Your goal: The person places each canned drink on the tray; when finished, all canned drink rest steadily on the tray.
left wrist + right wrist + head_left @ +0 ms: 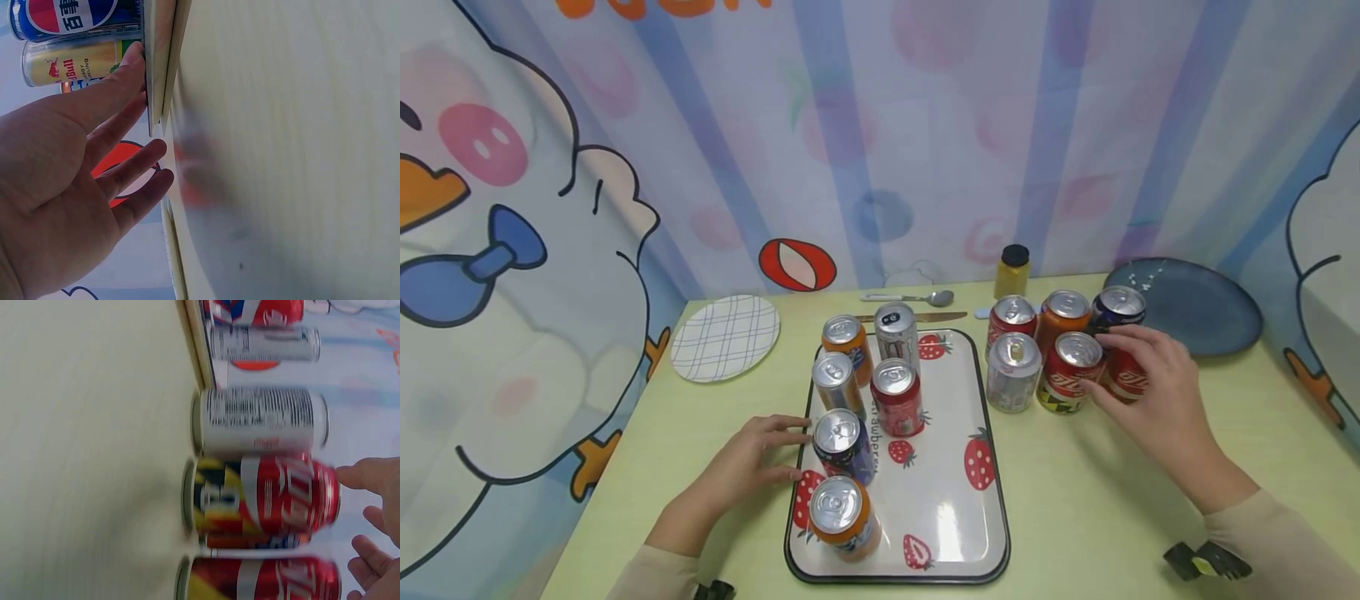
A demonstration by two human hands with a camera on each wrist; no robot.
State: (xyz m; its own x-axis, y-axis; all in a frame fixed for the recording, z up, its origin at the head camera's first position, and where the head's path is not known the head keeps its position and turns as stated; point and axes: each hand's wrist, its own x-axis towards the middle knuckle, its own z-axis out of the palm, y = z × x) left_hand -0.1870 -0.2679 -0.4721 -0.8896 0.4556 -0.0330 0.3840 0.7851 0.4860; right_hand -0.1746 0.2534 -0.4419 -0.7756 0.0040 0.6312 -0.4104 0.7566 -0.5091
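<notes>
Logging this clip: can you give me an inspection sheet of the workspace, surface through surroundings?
Surface: pale table, wood-like grain.
Job's things: strawberry-print tray with six upright cans; second group of six upright cans on the table, right of the tray.
Clutter: checked plate at back left; spoon and knife behind the tray; yellow bottle with black cap; dark oval platter at back right.
Hands: left hand at the tray's left edge; right hand at the two front red cans, fingers apart, no closed grip seen.
Cables: nothing seen.
Surroundings: cartoon-printed backdrop.
</notes>
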